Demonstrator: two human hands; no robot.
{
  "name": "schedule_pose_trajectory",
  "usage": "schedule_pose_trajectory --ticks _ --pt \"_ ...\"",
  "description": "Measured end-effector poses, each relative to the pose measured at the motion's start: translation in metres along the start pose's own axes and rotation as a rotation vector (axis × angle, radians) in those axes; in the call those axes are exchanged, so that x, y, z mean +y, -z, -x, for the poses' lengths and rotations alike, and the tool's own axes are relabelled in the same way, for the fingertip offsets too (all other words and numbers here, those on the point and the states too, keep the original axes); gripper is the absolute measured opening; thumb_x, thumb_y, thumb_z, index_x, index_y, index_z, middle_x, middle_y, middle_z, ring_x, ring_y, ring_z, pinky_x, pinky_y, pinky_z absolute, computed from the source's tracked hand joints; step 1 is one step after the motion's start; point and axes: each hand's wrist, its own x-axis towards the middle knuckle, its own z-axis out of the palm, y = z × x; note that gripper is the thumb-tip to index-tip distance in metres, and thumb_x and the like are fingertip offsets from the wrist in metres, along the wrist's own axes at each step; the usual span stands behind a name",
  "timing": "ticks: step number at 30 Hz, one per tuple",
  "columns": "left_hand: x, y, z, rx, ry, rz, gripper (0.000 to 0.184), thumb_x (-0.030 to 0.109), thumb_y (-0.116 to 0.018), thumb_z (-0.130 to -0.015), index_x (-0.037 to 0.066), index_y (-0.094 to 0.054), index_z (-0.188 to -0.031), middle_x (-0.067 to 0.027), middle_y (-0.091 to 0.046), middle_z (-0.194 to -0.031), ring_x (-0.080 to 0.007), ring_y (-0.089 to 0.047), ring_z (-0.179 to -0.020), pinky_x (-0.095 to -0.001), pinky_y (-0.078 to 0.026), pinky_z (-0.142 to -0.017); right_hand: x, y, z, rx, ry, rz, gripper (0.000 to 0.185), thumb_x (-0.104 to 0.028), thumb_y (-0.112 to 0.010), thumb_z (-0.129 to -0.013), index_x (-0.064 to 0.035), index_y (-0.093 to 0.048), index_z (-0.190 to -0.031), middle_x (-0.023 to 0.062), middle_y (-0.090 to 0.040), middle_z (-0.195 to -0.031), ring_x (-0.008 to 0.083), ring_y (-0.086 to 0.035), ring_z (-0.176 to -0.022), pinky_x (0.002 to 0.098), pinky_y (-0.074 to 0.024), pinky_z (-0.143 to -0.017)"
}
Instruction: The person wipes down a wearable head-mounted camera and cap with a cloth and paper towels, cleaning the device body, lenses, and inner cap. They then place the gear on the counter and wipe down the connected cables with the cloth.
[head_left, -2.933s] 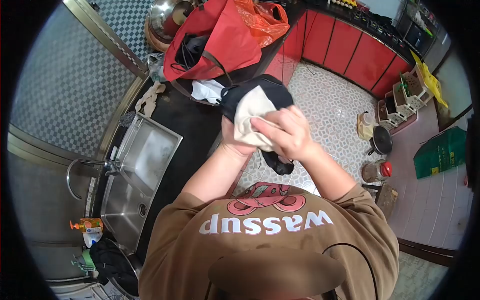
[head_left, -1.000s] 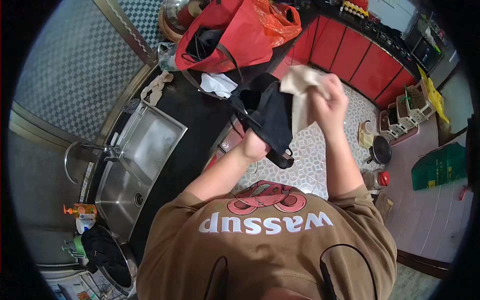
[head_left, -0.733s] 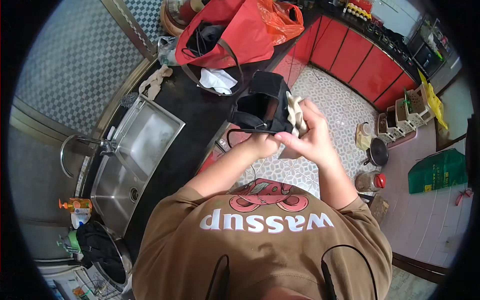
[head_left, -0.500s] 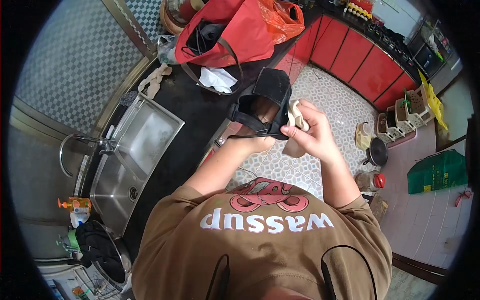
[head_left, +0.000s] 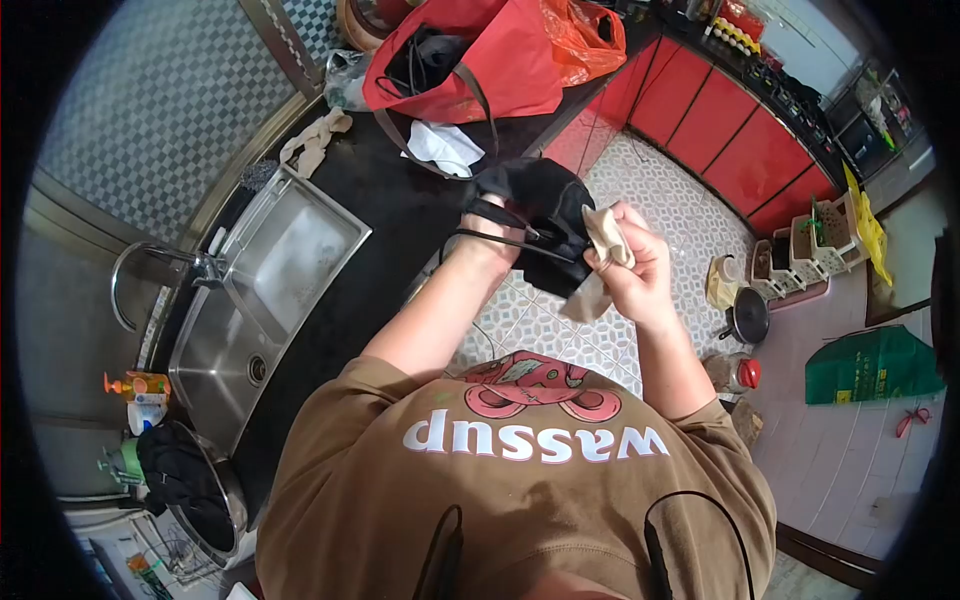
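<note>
My left hand [head_left: 490, 232] is closed on a black item [head_left: 545, 190] with a strap and a thin cord; its exact kind I cannot make out. Part of that hand is hidden behind the strap. A beige cloth [head_left: 608, 240] is pinched in my right hand [head_left: 640, 272], its upper part touching the black item's right side and its lower end hanging down. Both hands are in front of my chest, over the tiled floor beside the dark counter.
Left of me, a steel sink [head_left: 345, 235] is set in the black counter [head_left: 385, 225]. A red bag [head_left: 520, 70], a white cloth [head_left: 445, 148] and another beige cloth [head_left: 318, 140] lie on it. On the right stand a frying pan [head_left: 750, 316], a red-lidded jar [head_left: 747, 374] and stacked baskets [head_left: 830, 228].
The black item has turned over, so its opening no longer faces me. My left hand has moved up and left, and the beige cloth has shifted slightly right with my right hand.
</note>
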Motion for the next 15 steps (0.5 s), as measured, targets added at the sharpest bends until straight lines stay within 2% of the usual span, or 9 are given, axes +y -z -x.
schedule_pose_trajectory --ticks 1,4,8,10,14,15 --pt "-0.001 0.003 0.001 0.003 -0.005 0.005 0.024 0.022 -0.055 -0.087 0.004 -0.065 -0.101 -0.0147 -0.065 -0.11 -0.0337 -0.06 -0.105 -0.0476 -0.046 -0.095 0.003 0.0 0.002 -0.031 -0.004 0.009 0.012 0.004 -0.067 -0.073 0.0016 -0.064 -0.085 0.0029 -0.052 -0.086 0.0132 -0.047 -0.081 0.0239 -0.0368 -0.07" --pt "-0.006 0.02 0.008 -0.336 0.069 0.439 0.025 0.02 -0.051 -0.09 0.003 -0.064 -0.102 -0.0131 -0.065 -0.109 -0.0334 -0.06 -0.104 -0.0485 -0.045 -0.097 0.012 0.005 0.011 -0.064 0.002 0.047 0.01 0.003 -0.067 -0.074 0.0012 -0.064 -0.083 0.0032 -0.052 -0.086 0.0135 -0.047 -0.081 0.0252 -0.0372 -0.07" --pt "-0.001 0.002 0.02 -0.216 0.019 0.308 0.03 0.024 -0.045 -0.093 0.003 -0.063 -0.102 -0.0144 -0.065 -0.109 -0.0332 -0.06 -0.105 -0.0477 -0.044 -0.099 0.022 0.017 0.032 -0.075 -0.007 0.005 0.008 -0.001 -0.068 -0.074 0.0007 -0.063 -0.081 0.0032 -0.053 -0.085 0.0137 -0.047 -0.08 0.0268 -0.0374 -0.071" --pt "0.005 -0.022 0.028 -0.207 0.06 0.337 0.032 0.025 -0.044 -0.093 0.003 -0.062 -0.106 -0.0145 -0.064 -0.112 -0.0331 -0.059 -0.107 -0.0469 -0.043 -0.101 0.029 0.025 0.039 -0.07 -0.015 -0.027 0.009 -0.002 -0.068 -0.075 0.0005 -0.063 -0.081 0.0032 -0.053 -0.084 0.0137 -0.047 -0.08 0.0273 -0.0375 -0.071" --pt "0.015 -0.06 0.042 -0.206 0.157 0.378 0.038 0.03 -0.041 -0.094 0.004 -0.058 -0.116 -0.0137 -0.06 -0.121 -0.0323 -0.055 -0.114 -0.045 -0.038 -0.105 0.045 0.041 0.052 -0.054 -0.144 -0.147 0.011 -0.009 -0.069 -0.079 -0.0003 -0.064 -0.084 0.0039 -0.056 -0.088 0.0133 -0.049 -0.084 0.028 -0.0389 -0.073" --pt "0.016 -0.066 0.044 -0.224 0.167 0.362 0.04 0.032 -0.04 -0.094 0.005 -0.056 -0.119 -0.0128 -0.057 -0.125 -0.0317 -0.053 -0.117 -0.0447 -0.037 -0.106 0.049 0.044 0.055 -0.046 -0.244 -0.181 0.013 -0.011 -0.067 -0.082 -0.0002 -0.064 -0.088 0.0045 -0.057 -0.09 0.013 -0.05 -0.084 0.0281 -0.0401 -0.073"
